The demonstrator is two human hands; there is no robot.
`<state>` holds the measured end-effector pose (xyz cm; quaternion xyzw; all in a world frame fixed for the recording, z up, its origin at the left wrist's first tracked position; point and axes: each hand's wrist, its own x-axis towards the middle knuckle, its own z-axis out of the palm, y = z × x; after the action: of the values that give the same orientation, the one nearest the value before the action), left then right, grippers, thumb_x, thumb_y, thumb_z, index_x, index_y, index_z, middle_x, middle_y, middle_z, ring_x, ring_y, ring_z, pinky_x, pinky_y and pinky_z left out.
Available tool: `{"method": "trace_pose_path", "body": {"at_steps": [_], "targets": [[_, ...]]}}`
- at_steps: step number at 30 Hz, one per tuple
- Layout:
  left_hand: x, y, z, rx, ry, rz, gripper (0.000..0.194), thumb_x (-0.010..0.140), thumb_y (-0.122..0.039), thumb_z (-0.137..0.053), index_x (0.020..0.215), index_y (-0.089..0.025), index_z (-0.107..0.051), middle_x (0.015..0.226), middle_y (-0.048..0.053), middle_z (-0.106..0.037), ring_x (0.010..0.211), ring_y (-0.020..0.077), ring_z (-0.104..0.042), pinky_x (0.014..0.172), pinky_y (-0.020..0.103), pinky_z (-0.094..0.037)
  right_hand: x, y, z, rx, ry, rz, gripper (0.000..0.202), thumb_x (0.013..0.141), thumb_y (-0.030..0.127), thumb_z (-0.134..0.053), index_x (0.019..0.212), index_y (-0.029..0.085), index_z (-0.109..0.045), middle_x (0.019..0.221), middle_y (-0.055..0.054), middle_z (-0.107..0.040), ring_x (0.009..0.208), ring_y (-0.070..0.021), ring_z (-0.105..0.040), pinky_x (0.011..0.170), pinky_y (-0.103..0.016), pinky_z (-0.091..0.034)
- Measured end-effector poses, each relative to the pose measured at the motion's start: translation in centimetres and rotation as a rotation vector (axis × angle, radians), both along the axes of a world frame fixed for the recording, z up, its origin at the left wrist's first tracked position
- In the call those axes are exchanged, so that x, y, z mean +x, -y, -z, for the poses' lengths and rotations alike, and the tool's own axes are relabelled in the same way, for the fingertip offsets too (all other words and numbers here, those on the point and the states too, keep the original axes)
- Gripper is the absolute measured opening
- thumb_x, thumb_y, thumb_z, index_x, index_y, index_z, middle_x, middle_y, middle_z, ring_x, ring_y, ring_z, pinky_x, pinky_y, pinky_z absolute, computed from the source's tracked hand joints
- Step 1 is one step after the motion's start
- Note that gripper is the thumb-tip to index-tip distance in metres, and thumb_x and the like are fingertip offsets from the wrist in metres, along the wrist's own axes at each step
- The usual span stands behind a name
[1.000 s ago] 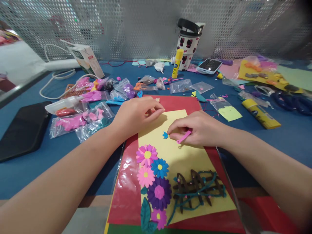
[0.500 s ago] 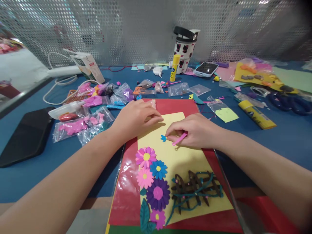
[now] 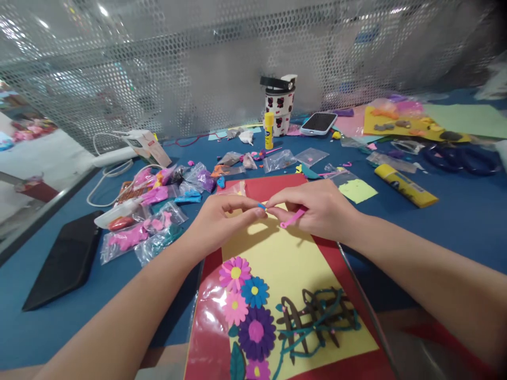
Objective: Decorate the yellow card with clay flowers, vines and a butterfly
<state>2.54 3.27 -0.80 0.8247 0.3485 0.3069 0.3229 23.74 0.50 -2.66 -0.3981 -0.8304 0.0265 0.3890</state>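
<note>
Over the top of a pale yellow sheet [image 3: 285, 250], my left hand [image 3: 222, 219] and my right hand [image 3: 317, 208] meet fingertip to fingertip. Between them is a small blue clay piece [image 3: 261, 206], pinched from both sides and mostly hidden by the fingers. A pink modelling tool [image 3: 293, 217] is also tucked in my right hand, its rounded end pointing down to the left. Below the hands, clay flowers [image 3: 256, 332] in pink, blue and purple run down the sheet's left side. A brown clay fence [image 3: 309, 316] with teal vines lies at lower right.
A red backing [image 3: 209, 301] lies under the sheet. Bagged clay [image 3: 130, 237] and a black tablet-like slab [image 3: 65, 258] are at left. A glue stick [image 3: 269, 132], patterned tumbler [image 3: 280, 108] and phone [image 3: 319, 123] stand or lie behind; a yellow tube [image 3: 406, 184] and scissors [image 3: 461, 158] at right.
The blue clay piece has been lifted toward my left hand, whose fingers now pinch it too. My left hand moved in from resting on the sheet. The view has tilted up slightly.
</note>
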Motion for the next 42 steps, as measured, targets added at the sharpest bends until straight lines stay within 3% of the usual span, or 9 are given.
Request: {"method": "trace_pose_path", "body": {"at_steps": [3, 6, 8, 11, 14, 18, 21, 30, 42], "targets": [[0.1, 0.2, 0.0, -0.023, 0.023, -0.034, 0.017, 0.083, -0.034, -0.065, 0.080, -0.022, -0.076, 0.075, 0.002, -0.076, 0.071, 0.0152, -0.068, 0.063, 0.023, -0.053, 0.0, 0.0, -0.3, -0.067, -0.049, -0.008, 0.023, 0.088, 0.039, -0.058, 0.097, 0.023, -0.072, 0.052, 0.004, -0.057, 0.047, -0.0085, -0.047, 0.050, -0.022, -0.031], [0.1, 0.3, 0.2, -0.073, 0.072, -0.054, 0.017, 0.083, -0.033, -0.066, 0.078, -0.021, -0.076, 0.076, 0.003, -0.076, 0.071, 0.0148, -0.068, 0.064, 0.024, -0.053, 0.2, 0.0, -1.0, -0.063, -0.251, 0.001, 0.037, 0.097, 0.044, -0.041, 0.101, 0.023, -0.070, 0.071, -0.001, -0.064, 0.064, -0.0130, -0.056, 0.060, -0.026, -0.040], [0.1, 0.3, 0.3, -0.105, 0.099, -0.052, 0.017, 0.082, -0.035, -0.067, 0.078, -0.021, -0.076, 0.076, 0.003, -0.076, 0.069, 0.0142, -0.067, 0.061, 0.023, -0.052, 0.4, 0.1, -1.5, -0.028, -0.406, -0.006, 0.051, 0.100, 0.048, -0.028, 0.090, 0.022, -0.071, 0.077, -0.004, -0.064, 0.075, -0.0156, -0.058, 0.070, -0.030, -0.044], [0.1, 0.3, 0.4, -0.152, 0.147, -0.057, 0.016, 0.082, -0.034, -0.067, 0.078, -0.022, -0.076, 0.075, 0.002, -0.076, 0.066, 0.0131, -0.066, 0.060, 0.023, -0.051, 0.6, 0.2, -1.8, -0.125, -0.523, -0.014, 0.063, 0.099, 0.054, -0.022, 0.068, 0.022, -0.066, 0.059, -0.002, -0.056, 0.060, -0.0137, -0.055, 0.061, -0.029, -0.044], [0.1, 0.4, 0.4, -0.207, 0.206, -0.059, 0.014, 0.081, -0.032, -0.068, 0.076, -0.022, -0.075, 0.075, 0.001, -0.075, 0.070, 0.0123, -0.067, 0.065, 0.022, -0.052, 0.5, 0.5, -1.7, -0.211, -0.475, -0.031, 0.049, 0.099, 0.050, -0.034, 0.076, 0.022, -0.068, 0.056, 0.000, -0.059, 0.056, -0.0128, -0.057, 0.057, -0.027, -0.046], [0.1, 0.4, 0.5, -0.297, 0.300, -0.057, 0.014, 0.082, -0.033, -0.068, 0.076, -0.022, -0.073, 0.077, 0.001, -0.075, 0.072, 0.0126, -0.067, 0.069, 0.024, -0.054, 0.2, 0.8, -1.3, -0.173, -0.332, -0.049, 0.013, 0.090, 0.031, -0.059, 0.097, 0.026, -0.068, 0.087, -0.002, -0.072, 0.082, -0.0169, -0.068, 0.072, -0.029, -0.053], [0.2, 0.3, 0.7, -0.333, 0.356, -0.044, 0.014, 0.083, -0.031, -0.066, 0.075, -0.021, -0.072, 0.078, 0.002, -0.074, 0.073, 0.0129, -0.066, 0.071, 0.025, -0.054, 0.0, 1.1, -1.0, -0.090, -0.310, -0.093, 0.014, 0.088, 0.024, -0.060, 0.098, 0.027, -0.069, 0.095, -0.001, -0.073, 0.086, -0.0168, -0.069, 0.076, -0.030, -0.054], [0.5, 1.1, 0.5, -0.419, 0.421, -0.053, 0.017, 0.080, -0.036, -0.070, 0.076, -0.019, -0.071, 0.077, 0.000, -0.073, 0.072, 0.0104, -0.063, 0.069, 0.019, -0.050, -0.5, 1.1, -0.7, -0.036, -0.336, -0.252, 0.021, 0.089, 0.016, -0.056, 0.103, 0.028, -0.067, 0.097, 0.001, -0.073, 0.093, -0.0150, -0.068, 0.080, -0.030, -0.055], [0.8, 1.5, 0.2, -0.387, 0.381, -0.110, 0.015, 0.081, -0.035, -0.070, 0.074, -0.022, -0.073, 0.072, -0.004, -0.072, 0.065, 0.0069, -0.060, 0.063, 0.016, -0.044, -0.6, 1.1, -0.6, -0.031, -0.275, -0.189, 0.024, 0.088, 0.014, -0.056, 0.101, 0.030, -0.068, 0.096, 0.002, -0.073, 0.091, -0.0144, -0.069, 0.079, -0.029, -0.055]]}}
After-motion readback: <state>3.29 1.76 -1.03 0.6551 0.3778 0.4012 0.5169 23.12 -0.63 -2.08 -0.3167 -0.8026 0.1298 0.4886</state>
